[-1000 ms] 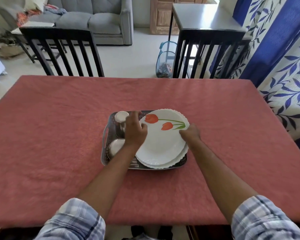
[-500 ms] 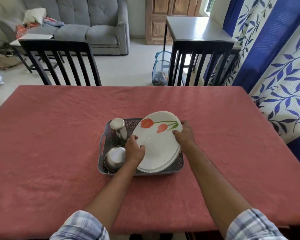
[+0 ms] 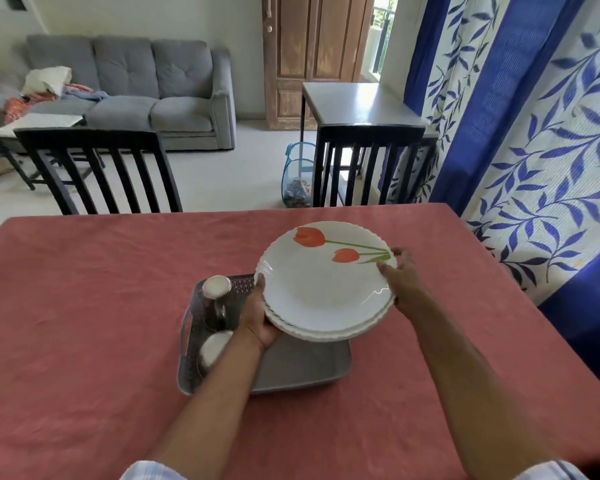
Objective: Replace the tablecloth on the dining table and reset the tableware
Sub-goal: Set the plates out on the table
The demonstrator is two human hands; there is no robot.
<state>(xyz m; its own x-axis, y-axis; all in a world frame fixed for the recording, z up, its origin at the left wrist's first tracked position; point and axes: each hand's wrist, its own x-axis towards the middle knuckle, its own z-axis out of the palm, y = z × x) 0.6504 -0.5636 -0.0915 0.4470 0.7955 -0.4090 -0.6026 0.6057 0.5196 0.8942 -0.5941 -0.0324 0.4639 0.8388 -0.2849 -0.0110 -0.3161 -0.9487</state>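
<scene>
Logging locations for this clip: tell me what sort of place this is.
Most likely a home's combined dining and living room: a cloth-covered dining table with chairs, a grey sofa behind, and leaf-print curtains.

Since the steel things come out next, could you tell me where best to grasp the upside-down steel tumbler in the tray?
Grip the upturned steel tumbler around its side wall, coming from above: it stands base-up in the grey tray, with the steel bowl close in front.

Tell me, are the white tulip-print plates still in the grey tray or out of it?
Out. Both hands, left hand and right hand, hold the white tulip-print plates raised above the grey tray, whose right side is bare.
</scene>
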